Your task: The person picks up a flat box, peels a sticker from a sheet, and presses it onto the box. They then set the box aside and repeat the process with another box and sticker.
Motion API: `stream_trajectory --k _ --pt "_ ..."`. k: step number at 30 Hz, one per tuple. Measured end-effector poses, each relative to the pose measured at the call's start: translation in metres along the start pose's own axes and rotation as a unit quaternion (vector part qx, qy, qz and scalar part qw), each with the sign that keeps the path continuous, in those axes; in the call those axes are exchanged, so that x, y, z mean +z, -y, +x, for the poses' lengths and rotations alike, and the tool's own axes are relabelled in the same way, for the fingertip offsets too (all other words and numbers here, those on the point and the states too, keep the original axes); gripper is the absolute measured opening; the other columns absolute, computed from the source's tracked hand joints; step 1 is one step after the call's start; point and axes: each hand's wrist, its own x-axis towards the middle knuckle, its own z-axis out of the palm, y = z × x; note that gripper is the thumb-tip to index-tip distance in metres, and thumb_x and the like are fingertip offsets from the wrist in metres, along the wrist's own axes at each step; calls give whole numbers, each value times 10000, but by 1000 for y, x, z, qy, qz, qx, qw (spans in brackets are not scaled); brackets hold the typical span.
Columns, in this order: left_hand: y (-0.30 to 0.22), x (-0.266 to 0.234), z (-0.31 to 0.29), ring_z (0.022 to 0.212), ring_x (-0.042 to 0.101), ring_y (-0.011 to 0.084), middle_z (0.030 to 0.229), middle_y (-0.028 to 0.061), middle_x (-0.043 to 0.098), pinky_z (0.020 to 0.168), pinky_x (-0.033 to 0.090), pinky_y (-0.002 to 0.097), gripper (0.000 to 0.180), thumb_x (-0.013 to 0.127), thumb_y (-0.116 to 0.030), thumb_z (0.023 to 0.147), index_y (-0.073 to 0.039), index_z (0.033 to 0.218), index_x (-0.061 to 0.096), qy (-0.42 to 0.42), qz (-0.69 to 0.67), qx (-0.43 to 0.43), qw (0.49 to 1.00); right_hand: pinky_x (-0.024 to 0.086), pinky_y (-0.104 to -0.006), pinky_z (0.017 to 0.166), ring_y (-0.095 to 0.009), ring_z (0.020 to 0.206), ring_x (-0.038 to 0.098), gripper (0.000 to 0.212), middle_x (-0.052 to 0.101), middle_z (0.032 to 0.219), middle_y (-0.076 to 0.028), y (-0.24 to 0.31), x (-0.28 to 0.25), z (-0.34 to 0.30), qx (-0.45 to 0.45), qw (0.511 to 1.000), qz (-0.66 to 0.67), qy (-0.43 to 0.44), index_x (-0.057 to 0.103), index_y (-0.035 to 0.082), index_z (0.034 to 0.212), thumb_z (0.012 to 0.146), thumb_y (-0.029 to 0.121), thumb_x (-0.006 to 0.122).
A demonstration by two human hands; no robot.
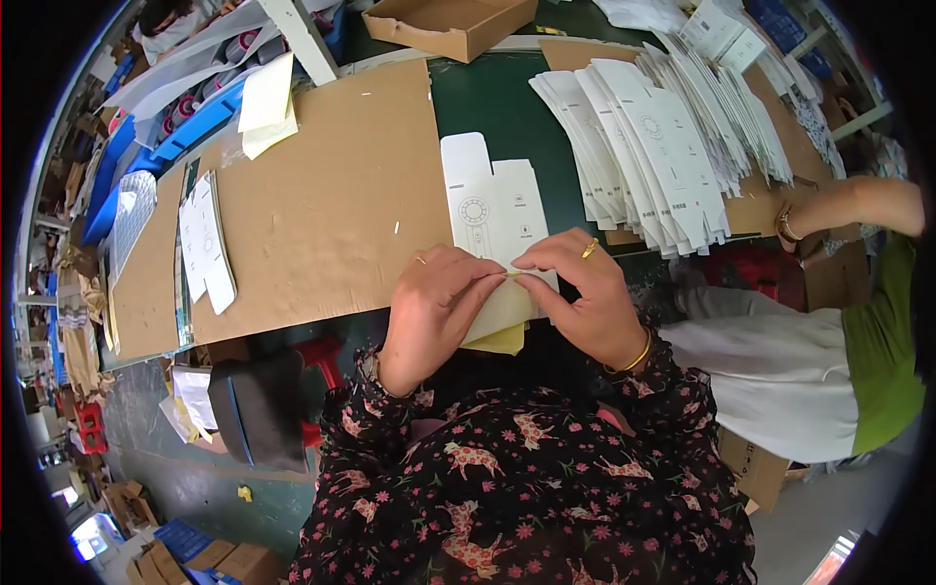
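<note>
Just in front of my body, my left hand and my right hand meet fingertip to fingertip. Thumbs and forefingers pinch a small yellowish strip, mostly hidden by the fingers. Below the fingertips lies a stack of pale yellow sheets, which hangs toward the table's near edge. A flat, unfolded white carton with a printed round figure lies beyond my hands, and its near part runs under them and the sheets.
Stacked flat white cartons fan out at right. Brown cardboard covers the table's left, holding more white cartons and yellow paper. An open cardboard box stands at the back. Another person's arm reaches in at right.
</note>
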Motion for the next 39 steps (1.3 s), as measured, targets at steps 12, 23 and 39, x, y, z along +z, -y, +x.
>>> stream_trajectory --k 12,23,39 --pt "7 -1 2 803 648 274 842 59 709 782 446 380 60 788 -87 884 -73 933 757 -17 12 25 999 507 -374 771 -287 868 634 162 688 936 -84 -4 8 6 -31 998 -52 16 707 37 951 831 -34 790" --pt "14 1 0 805 659 298 844 76 719 780 476 397 48 774 -96 885 -57 908 755 -13 -44 -42 998 492 -401 860 -302 956 607 153 649 1053 -100 -11 10 12 -71 990 -95 75 648 26 989 874 24 749" --pt "56 16 -7 1331 622 327 1266 114 751 1132 423 486 47 729 -80 920 -59 941 692 3 37 3 999 491 -365 929 -265 1097 585 125 646 1159 -96 -102 70 101 63 996 -4 68 690 31 997 964 149 715"
